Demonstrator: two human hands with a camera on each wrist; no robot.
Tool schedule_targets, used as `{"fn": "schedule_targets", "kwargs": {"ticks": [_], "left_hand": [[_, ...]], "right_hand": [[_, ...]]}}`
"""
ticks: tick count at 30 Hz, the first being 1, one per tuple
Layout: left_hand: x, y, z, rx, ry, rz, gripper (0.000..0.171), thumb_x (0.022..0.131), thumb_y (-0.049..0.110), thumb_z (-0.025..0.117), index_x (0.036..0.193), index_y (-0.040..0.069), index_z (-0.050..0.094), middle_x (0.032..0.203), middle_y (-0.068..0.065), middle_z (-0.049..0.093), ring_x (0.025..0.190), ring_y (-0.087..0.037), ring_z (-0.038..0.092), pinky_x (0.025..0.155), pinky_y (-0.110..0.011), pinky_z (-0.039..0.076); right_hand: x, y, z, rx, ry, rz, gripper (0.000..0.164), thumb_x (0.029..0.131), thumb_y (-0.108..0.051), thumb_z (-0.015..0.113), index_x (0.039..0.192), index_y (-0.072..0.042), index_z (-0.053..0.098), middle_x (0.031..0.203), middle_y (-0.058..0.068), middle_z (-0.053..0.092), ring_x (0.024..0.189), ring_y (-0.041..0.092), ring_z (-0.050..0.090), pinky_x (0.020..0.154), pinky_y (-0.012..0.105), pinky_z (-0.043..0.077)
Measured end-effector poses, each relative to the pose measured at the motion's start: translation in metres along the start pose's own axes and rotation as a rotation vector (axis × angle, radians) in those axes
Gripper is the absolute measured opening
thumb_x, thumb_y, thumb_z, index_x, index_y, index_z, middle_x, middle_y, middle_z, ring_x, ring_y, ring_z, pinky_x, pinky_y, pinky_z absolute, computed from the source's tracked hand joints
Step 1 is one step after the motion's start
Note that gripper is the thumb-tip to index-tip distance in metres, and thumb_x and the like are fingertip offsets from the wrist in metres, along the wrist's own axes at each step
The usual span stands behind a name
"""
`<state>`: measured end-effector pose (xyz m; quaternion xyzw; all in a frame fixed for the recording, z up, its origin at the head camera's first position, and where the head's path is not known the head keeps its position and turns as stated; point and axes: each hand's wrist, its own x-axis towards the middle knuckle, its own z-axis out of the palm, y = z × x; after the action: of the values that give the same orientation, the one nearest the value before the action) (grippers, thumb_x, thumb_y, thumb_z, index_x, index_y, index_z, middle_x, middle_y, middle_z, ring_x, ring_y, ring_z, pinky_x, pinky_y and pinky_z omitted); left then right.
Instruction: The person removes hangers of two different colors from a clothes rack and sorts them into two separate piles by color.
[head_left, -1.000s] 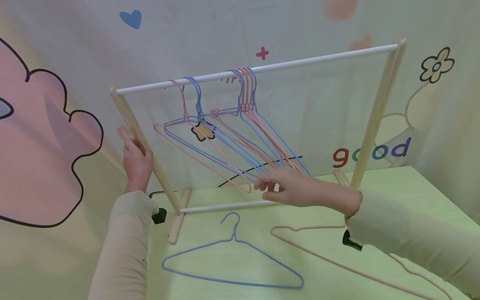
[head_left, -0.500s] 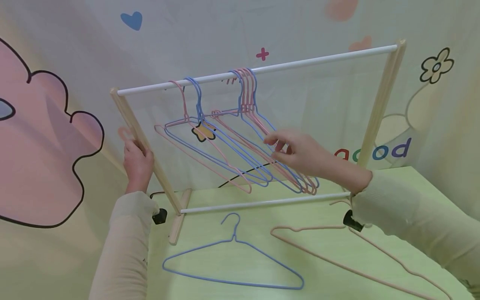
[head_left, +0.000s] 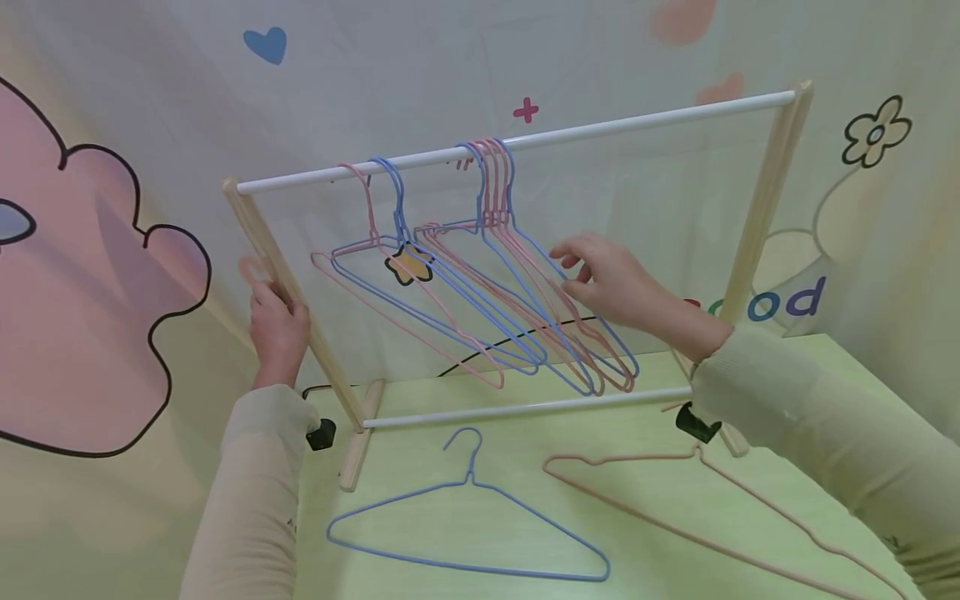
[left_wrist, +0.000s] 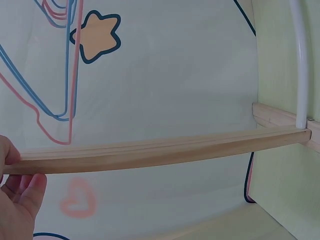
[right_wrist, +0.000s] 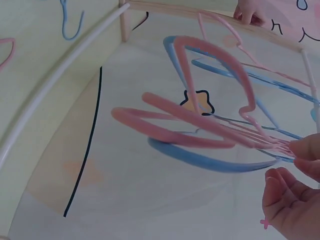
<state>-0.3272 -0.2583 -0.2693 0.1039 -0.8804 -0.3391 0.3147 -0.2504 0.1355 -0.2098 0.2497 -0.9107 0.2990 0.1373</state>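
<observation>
Near the left end of a small clothes rack, my left hand (head_left: 277,333) grips the wooden post (left_wrist: 150,156), thumb on one side and fingers on the other. From the rack's white top rod (head_left: 637,122) hang several pink and blue hangers in two groups. My right hand (head_left: 611,283) is raised beside the right-hand group, fingers loosely bent and thumb apart from them. In the right wrist view, its fingertips are close to the outermost blue hanger (right_wrist: 200,161) and the pink hangers (right_wrist: 175,136) beside it. Nothing shows in its grasp.
A blue hanger (head_left: 465,570) lies flat on the green table in front of the rack. To its right lies a tan-pink hanger (head_left: 645,457), partly under the right forearm. The lower white rod (head_left: 480,413) joins the posts. A printed curtain hangs behind.
My right hand has risen from the hangers' lower ends to beside their sloping arms. The right-hand hangers have swung slightly at the bottom. My left hand keeps its hold on the post.
</observation>
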Motion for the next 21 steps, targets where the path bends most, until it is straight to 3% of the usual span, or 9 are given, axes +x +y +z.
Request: {"fn": "schedule_targets", "kwargs": {"ticks": [10,16,21], "left_hand": [[0.001,0.000,0.000,-0.007,0.004,0.000,0.031,0.087,0.015,0.042,0.113,0.000,0.034,0.115,-0.023,0.044,0.103,-0.039,0.046,0.089,-0.047,0.037],[0.001,0.001,0.000,-0.009,0.001,0.008,0.032,0.087,0.015,0.041,0.114,0.000,0.034,0.117,-0.023,0.043,0.102,-0.040,0.046,0.090,-0.048,0.037],[0.000,-0.002,0.001,-0.003,0.025,0.028,0.032,0.086,0.014,0.042,0.113,-0.001,0.035,0.115,-0.024,0.044,0.101,-0.042,0.046,0.089,-0.049,0.036]], "right_hand": [[0.009,0.010,0.002,-0.026,-0.092,0.114,0.030,0.084,-0.005,0.050,0.112,0.005,0.053,0.088,0.018,0.058,0.073,0.023,0.051,0.064,0.030,0.041],[0.013,0.017,0.001,0.121,-0.157,0.212,0.024,0.085,-0.004,0.047,0.106,0.006,0.053,0.076,0.010,0.053,0.055,0.014,0.047,0.053,0.026,0.042],[0.012,0.017,-0.002,0.234,-0.205,0.265,0.013,0.088,-0.002,0.045,0.099,0.005,0.046,0.076,0.007,0.047,0.057,0.014,0.046,0.051,0.027,0.044]]}}
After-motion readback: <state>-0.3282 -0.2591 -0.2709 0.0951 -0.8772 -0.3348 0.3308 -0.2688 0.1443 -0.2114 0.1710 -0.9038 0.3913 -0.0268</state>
